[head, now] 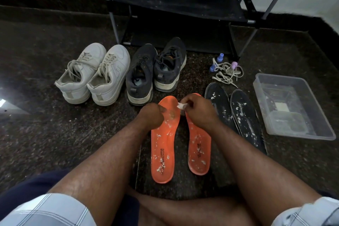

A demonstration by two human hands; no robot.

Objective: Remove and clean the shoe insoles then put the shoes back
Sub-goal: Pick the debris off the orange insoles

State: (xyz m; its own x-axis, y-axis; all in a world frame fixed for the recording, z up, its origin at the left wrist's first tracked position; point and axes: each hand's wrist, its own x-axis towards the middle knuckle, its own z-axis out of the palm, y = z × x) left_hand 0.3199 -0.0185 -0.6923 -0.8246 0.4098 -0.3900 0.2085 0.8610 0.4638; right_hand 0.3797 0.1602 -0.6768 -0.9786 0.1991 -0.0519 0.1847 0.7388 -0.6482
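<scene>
R hand [199, 111] grip: white wad [181, 105] | above orange insoles [163, 152] toes

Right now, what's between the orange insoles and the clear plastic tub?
In the head view, the pair of black insoles, flecked with white bits, lies on the floor between the orange insoles and the clear plastic tub.
</scene>
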